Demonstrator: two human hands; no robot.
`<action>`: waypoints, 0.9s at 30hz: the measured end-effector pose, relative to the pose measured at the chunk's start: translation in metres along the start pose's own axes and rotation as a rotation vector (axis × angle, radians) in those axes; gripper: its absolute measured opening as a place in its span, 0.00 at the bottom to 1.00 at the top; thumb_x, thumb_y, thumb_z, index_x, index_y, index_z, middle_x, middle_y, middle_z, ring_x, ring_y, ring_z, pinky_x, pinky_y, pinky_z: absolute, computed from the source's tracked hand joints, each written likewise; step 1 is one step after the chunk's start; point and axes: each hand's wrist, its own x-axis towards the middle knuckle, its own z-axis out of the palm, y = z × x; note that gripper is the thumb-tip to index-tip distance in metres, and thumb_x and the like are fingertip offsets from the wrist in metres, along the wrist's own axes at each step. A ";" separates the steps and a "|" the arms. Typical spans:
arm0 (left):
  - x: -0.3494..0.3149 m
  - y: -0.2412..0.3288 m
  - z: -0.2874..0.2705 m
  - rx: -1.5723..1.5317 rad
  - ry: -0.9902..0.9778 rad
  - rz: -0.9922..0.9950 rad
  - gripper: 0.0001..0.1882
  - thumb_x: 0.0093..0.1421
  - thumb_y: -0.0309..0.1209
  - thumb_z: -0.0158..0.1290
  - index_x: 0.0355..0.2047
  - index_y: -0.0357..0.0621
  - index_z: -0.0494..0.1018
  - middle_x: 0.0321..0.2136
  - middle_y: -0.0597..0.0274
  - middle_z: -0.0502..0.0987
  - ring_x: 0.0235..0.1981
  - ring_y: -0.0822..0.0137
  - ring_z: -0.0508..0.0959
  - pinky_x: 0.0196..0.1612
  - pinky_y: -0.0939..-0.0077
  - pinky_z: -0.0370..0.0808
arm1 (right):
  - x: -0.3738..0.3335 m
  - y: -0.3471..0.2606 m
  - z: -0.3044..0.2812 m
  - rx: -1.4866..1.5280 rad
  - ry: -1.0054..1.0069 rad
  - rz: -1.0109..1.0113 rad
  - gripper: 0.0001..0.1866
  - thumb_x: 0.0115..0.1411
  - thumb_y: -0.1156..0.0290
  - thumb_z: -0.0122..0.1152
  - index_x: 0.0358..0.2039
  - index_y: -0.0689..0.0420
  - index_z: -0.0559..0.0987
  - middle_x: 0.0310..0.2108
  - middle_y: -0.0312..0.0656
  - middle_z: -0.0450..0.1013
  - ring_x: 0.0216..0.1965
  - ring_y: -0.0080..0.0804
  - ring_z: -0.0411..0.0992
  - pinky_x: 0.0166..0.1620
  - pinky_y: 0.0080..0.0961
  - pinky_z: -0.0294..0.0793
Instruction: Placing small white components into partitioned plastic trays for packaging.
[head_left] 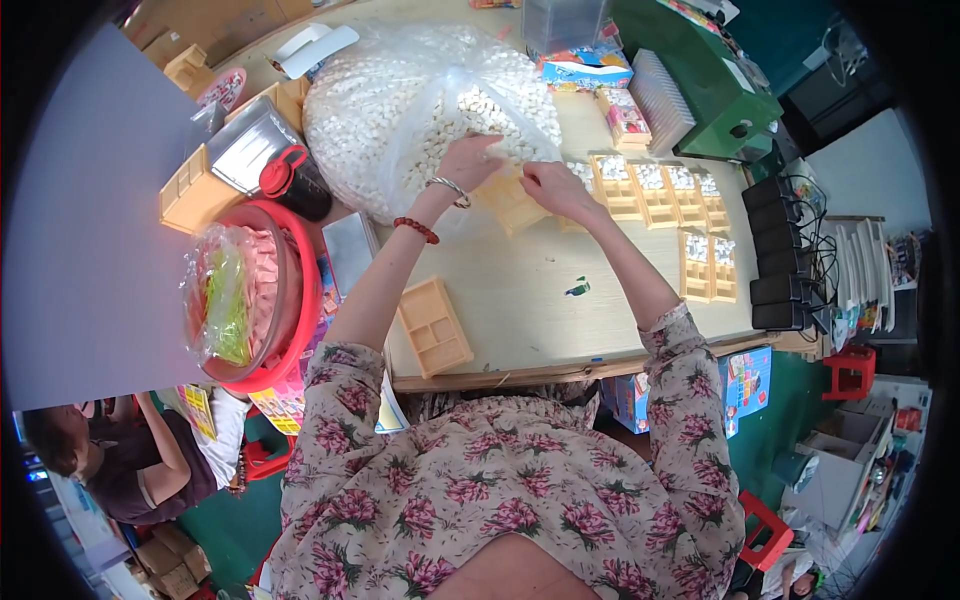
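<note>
A large clear plastic bag [350, 120] full of small white pieces [480, 108] lies at the far middle of the table. My left hand [470, 165] is at its opening, with fingers stretched out over the pieces. Just below, a pale yellow compartment tray [512, 207] is tilted against the bag's mouth. My right hand [558, 190] is closed at the tray's upper right edge, its fingertips partly hidden. A second tray [434, 328] with bare compartments lies by the table's near edge. To the right stand several filled trays [657, 195], white pieces in their far compartments.
At left are a red basin [312, 290] with plastic-wrapped things, a black bottle with a red lid [293, 185] and a metal box [250, 145]. A green box [700, 75] and black adapters [782, 255] stand at right. Another person [150, 450] sits at lower left.
</note>
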 end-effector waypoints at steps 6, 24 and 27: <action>-0.015 -0.023 -0.032 -0.215 0.422 -0.085 0.15 0.52 0.28 0.51 0.42 0.47 0.72 0.37 0.56 0.74 0.30 0.67 0.75 0.36 0.79 0.72 | -0.004 -0.006 0.014 -0.048 0.141 0.073 0.09 0.55 0.66 0.47 0.27 0.58 0.71 0.22 0.50 0.71 0.29 0.49 0.71 0.32 0.41 0.70; -0.057 -0.033 -0.004 -0.188 0.284 -0.152 0.12 0.52 0.25 0.50 0.38 0.42 0.73 0.33 0.59 0.74 0.29 0.70 0.75 0.33 0.79 0.73 | -0.005 -0.001 0.000 -0.029 0.134 0.090 0.11 0.56 0.64 0.48 0.25 0.58 0.71 0.22 0.50 0.70 0.29 0.49 0.69 0.31 0.41 0.67; -0.058 -0.035 -0.005 -0.228 0.283 -0.162 0.12 0.52 0.26 0.50 0.38 0.41 0.73 0.33 0.59 0.74 0.29 0.70 0.75 0.34 0.80 0.73 | -0.006 -0.002 0.004 -0.092 0.075 0.082 0.11 0.56 0.63 0.48 0.25 0.58 0.71 0.23 0.49 0.70 0.29 0.49 0.69 0.31 0.40 0.66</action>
